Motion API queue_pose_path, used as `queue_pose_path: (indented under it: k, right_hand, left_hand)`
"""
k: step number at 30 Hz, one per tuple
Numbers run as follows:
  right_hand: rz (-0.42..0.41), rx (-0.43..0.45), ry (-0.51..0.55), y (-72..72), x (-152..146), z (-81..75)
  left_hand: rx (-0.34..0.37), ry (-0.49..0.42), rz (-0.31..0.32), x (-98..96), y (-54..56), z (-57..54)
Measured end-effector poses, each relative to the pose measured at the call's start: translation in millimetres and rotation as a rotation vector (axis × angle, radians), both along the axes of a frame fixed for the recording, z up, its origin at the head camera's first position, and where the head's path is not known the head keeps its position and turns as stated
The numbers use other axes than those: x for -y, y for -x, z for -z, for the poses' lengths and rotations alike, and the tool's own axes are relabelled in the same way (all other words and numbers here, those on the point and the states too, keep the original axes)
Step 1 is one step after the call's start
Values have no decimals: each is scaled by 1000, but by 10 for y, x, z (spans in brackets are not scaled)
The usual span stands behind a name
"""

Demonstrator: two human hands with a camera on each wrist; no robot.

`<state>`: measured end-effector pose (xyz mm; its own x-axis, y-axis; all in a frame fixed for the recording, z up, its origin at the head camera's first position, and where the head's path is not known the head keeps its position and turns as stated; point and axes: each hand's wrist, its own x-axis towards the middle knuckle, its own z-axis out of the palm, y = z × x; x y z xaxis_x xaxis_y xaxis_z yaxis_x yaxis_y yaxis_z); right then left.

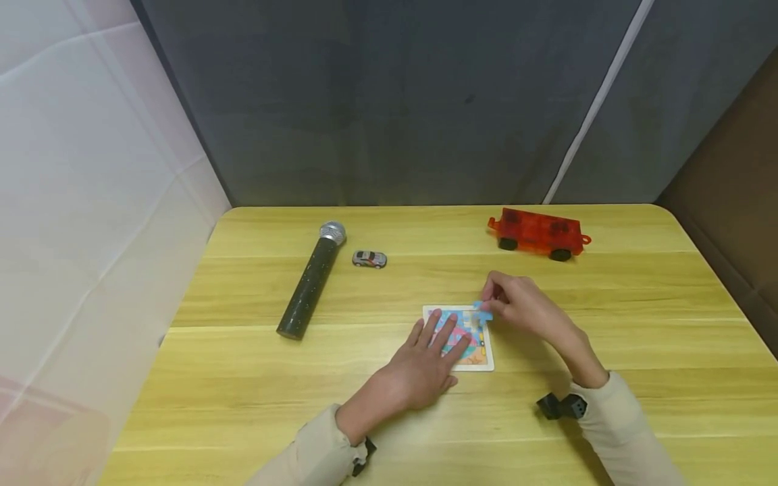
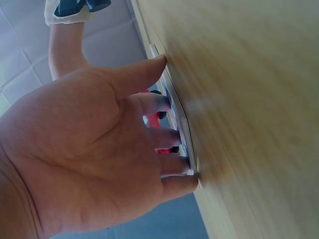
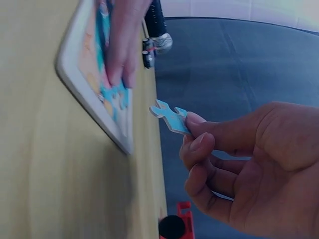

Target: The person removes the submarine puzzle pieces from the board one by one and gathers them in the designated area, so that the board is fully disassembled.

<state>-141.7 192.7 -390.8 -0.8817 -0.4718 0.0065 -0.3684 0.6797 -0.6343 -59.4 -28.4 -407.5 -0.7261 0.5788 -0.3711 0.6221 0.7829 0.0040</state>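
A small jigsaw puzzle [image 1: 480, 364] with a white border and a colourful picture lies on the table. My left hand [image 1: 422, 371] rests on it, fingers spread and straight over the picture. In the left wrist view the fingertips [image 2: 172, 137] press along the puzzle's edge. My right hand [image 1: 525, 304] pinches a light blue puzzle piece [image 3: 173, 119] between thumb and index finger, above the puzzle's far right corner. The right wrist view shows the piece raised off the board, with its knobs pointing away from the fingers. The left hand covers much of the picture.
On the wooden table [image 1: 243, 405], a black microphone [image 1: 311, 287] with a silver head lies to the left. Beside it stands a small toy car [image 1: 369, 259]. A red translucent toy wagon [image 1: 539, 233] sits at the back right. A dark partition [image 1: 377, 101] rises behind the table.
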Motion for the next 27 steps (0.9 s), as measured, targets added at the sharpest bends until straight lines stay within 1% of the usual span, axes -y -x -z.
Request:
queue_pose_path:
  k: [9,14,17,22,27]
  right_hand:
    - [25,67,20,10,-221,-148]
    - [54,102,27,-11,-364,-221]
    - [67,113,31,-20,-441,-256]
    - [62,114,28,-12,-539,-296]
    - [67,137,15,5,-642,-322]
  left_hand:
    - [18,-26,-15,10,7,-18]
    - [20,-18,-14,9,1,-4]
    - [11,-11,-8,7,-3,6]
    - [-2,-4,0,4,-6,9]
    - [-1,-13,-3,2,-4,5]
